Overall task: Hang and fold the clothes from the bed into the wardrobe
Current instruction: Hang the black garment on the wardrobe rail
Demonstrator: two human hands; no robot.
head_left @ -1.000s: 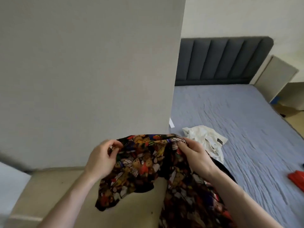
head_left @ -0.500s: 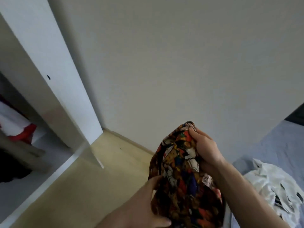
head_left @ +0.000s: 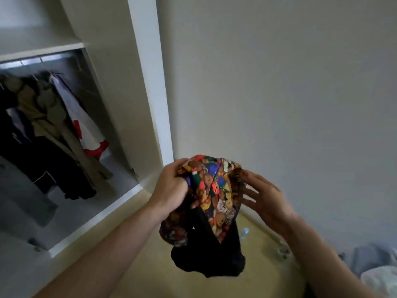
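A bright patterned garment (head_left: 211, 190) with a black lining hangs bunched in mid-air before the open wardrobe (head_left: 148, 87), gripped at its top by the left hand (head_left: 171, 188), while the right hand (head_left: 263, 197) hovers beside it, fingers spread and holding nothing. Several clothes (head_left: 53, 125) already hang inside; this piece and pale fabric (head_left: 380, 278) at lower right appear still unstored.

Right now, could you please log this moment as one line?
left hand: grips patterned garment | right hand: open, fingertips at the cloth | wardrobe: open, clothes hanging | garment: not yet hung
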